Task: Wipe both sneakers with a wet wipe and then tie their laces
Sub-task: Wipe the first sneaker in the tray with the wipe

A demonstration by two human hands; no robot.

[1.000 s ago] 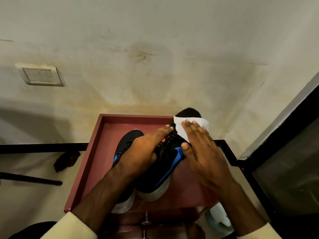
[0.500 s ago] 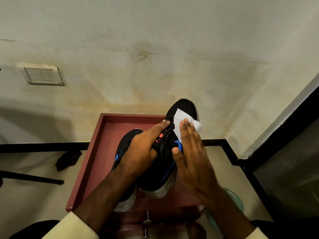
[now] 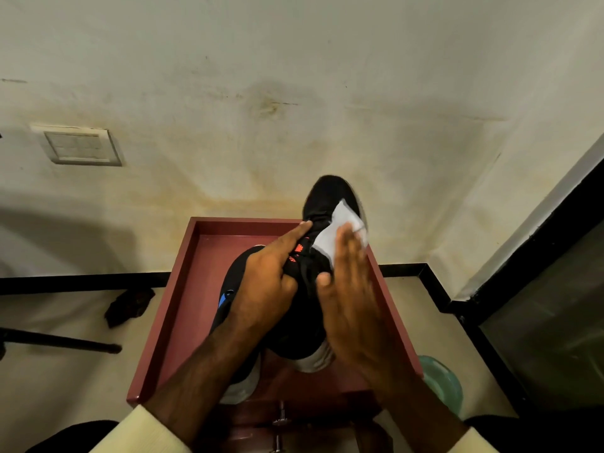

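Stained cream wall, red tray table (image 3: 183, 289) pushed up against it. Nothing fancy. We've got the raised sneaker (image 3: 327, 197) tipped up off the tray, toe pointing away from us at the wall and heel down near our wrists. The wet wipe (image 3: 340, 230) lies flat on its right flank, just short of the toe. Our right hand (image 3: 353, 305) presses it there with straight fingers. Our left hand (image 3: 264, 282) grips the shoe at the collar, index finger stretched along the tongue. So the long axis runs straight ahead of the right fingertips — we'd guess the next stroke follows it. The other sneaker (image 3: 237, 269) lies on the tray under our left hand.
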